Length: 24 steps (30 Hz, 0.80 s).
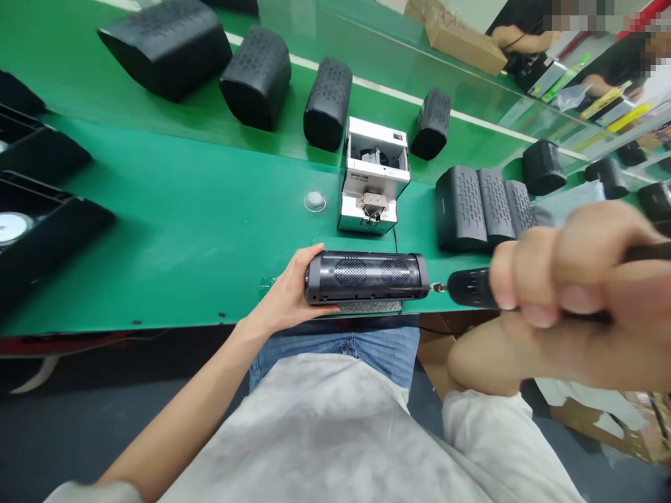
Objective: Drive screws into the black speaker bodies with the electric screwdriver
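Observation:
A black speaker housing (367, 274) with two round perforated grilles lies lengthwise near the front edge of the green bench. My left hand (293, 288) grips its left end, thumb on top and fingers along the lower side. My right hand (571, 272), blurred by motion, is wrapped round a black power screwdriver (470, 287). The screwdriver's bit points left, its tip at or very close to the housing's right end; contact is unclear. Behind the housing stands a white screw feeder machine (374, 175), with a small round clear-rimmed cap (315, 201) left of it.
Three black speaker shells (474, 208) stand side by side at the right. Several more, such as one rounded shell (328, 103), line the green conveyor (293, 126) behind. Open black shells (47, 230) sit at the left. Co-workers' arms (518, 38) show across the line.

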Motion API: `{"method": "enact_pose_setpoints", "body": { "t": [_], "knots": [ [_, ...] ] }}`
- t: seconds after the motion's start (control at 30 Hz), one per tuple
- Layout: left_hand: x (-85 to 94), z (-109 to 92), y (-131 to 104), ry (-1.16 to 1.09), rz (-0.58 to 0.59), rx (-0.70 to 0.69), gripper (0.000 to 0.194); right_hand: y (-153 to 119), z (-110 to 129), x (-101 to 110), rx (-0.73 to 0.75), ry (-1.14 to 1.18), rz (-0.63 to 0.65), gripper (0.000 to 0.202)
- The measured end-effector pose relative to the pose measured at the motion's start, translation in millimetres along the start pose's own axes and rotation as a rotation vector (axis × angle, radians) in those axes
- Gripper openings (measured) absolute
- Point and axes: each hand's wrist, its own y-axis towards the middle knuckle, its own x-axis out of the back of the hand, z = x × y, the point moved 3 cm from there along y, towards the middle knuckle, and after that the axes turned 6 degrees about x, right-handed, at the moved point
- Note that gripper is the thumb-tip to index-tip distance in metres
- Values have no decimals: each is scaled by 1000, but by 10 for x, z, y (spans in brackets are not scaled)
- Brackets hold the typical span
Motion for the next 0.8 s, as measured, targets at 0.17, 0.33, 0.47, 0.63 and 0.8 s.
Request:
{"method": "enact_pose_setpoints", "body": {
  "t": [0.17, 0.33, 0.47, 0.63, 0.8],
  "knots": [
    [17, -29, -2, -30, -8, -16, 126, 549, -242, -239, 335, 123, -414, 25],
    [72, -130, -4, -25, -31, -5, 125, 1004, -875, -618, 259, 17, -329, 30],
    [74, -148, -7, -37, -30, -5, 125, 1042, -1139, -670, 120, -84, -261, 48],
    [66, -129, -7, -50, -26, -4, 124, 1118, -1264, -742, 71, -21, -211, 71],
    [64, -126, -5, -37, -31, -19, 124, 1193, -1363, -772, 33, -72, -163, 76]
  ]
}}
